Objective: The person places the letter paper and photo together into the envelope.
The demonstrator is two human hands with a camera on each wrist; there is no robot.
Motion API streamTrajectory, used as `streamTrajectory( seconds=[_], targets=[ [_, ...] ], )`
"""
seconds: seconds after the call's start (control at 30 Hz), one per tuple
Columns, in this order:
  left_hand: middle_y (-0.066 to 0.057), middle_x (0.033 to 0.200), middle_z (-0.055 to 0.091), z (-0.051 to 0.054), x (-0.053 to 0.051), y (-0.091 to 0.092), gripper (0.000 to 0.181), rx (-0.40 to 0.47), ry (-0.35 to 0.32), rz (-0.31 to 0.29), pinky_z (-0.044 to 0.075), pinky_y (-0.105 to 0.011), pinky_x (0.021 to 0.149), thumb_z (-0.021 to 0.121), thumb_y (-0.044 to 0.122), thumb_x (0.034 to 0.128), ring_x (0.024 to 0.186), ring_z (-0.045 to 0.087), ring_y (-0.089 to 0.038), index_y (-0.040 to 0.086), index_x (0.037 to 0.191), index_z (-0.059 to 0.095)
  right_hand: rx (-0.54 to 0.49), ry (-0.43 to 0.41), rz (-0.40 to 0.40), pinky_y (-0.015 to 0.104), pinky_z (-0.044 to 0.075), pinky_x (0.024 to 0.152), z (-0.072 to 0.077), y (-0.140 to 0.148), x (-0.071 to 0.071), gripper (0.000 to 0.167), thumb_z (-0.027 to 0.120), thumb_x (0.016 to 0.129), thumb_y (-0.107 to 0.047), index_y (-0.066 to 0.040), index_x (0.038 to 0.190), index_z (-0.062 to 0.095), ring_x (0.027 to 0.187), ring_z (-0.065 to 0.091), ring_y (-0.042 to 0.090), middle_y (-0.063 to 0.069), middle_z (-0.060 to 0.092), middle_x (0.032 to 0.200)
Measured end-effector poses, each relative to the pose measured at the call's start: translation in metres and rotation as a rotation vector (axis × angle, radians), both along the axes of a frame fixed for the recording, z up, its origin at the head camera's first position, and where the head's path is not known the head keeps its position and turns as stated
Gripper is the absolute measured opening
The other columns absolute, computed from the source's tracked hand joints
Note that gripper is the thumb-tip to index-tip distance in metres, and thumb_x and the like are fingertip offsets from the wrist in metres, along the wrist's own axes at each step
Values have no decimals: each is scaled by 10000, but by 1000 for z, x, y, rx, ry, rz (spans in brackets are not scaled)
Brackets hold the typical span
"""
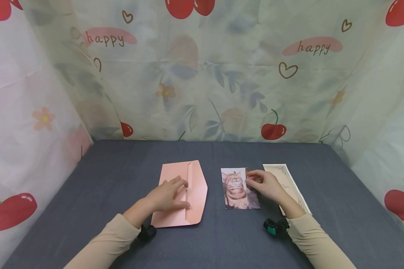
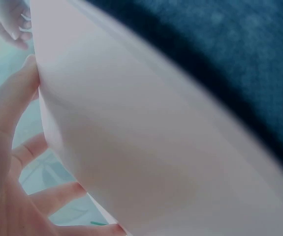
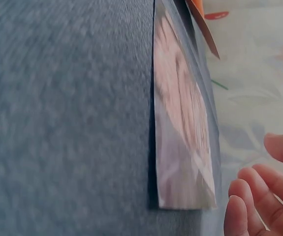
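Note:
A pink envelope (image 1: pixel 196 198) lies on the dark table left of centre, its flap opened out to the right. My left hand (image 1: pixel 168 195) rests on it with fingers spread; in the left wrist view the fingertips of the left hand (image 2: pixel 28 172) touch the pale paper surface. Right of the envelope is a cat photo (image 1: pixel 235 190), also seen in the right wrist view as a photo (image 3: pixel 180 113) flat on the cloth. Over its upper right part hovers my right hand (image 1: pixel 267 185), fingers relaxed; in its wrist view the hand (image 3: pixel 269 196) holds nothing.
A cream card with an ornate border (image 1: pixel 286 179) lies to the right of the photo, partly beneath the right forearm. Dark bands sit at both wrists. Printed fabric (image 1: pixel 205 86) hangs behind the table (image 1: pixel 121 160) and at both sides.

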State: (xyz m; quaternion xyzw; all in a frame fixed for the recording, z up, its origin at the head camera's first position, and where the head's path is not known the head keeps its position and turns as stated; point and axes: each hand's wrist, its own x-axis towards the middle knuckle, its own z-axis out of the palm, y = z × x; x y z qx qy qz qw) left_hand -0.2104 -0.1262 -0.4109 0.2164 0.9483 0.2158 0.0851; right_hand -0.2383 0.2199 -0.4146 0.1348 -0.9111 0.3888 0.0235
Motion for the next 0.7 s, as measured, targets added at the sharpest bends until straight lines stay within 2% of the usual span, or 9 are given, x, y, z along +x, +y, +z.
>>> streamTrajectory(
  seconds=[0.17, 0.3, 0.43, 0.7],
  targets=[
    [-190, 1476, 361, 0, 0, 0, 512, -1, 1, 0, 273, -579, 1096, 709, 475, 771, 1288, 441, -417, 223, 1170, 510, 3, -31, -45, 215, 478, 571, -1, 7, -1, 280, 654, 857, -153, 46, 1054, 639, 692, 585, 116, 172, 681, 884],
    [-192, 1477, 358, 0, 0, 0, 516, 0, 2, -1, 254, -573, 1109, 711, 474, 769, 1281, 454, -409, 221, 1171, 511, -17, -87, -74, 221, 497, 554, -1, 10, -1, 309, 645, 861, -150, 74, 1072, 619, 659, 587, 114, 189, 665, 879],
    [-193, 1476, 360, 1, 1, 0, 526, 5, 0, -4, 248, -576, 1110, 712, 473, 768, 1287, 448, -407, 212, 1178, 511, -40, -153, -104, 234, 512, 568, -3, 12, -1, 327, 635, 867, -144, 94, 1088, 597, 651, 601, 120, 189, 665, 872],
    [-211, 1459, 375, 1, 2, 0, 524, 15, 9, -22, 248, -587, 1103, 716, 457, 770, 1268, 466, -409, 183, 1167, 511, -62, -230, -147, 254, 544, 585, -7, 12, -3, 335, 638, 865, -141, 105, 1085, 583, 642, 614, 87, 179, 682, 854]
  ],
)
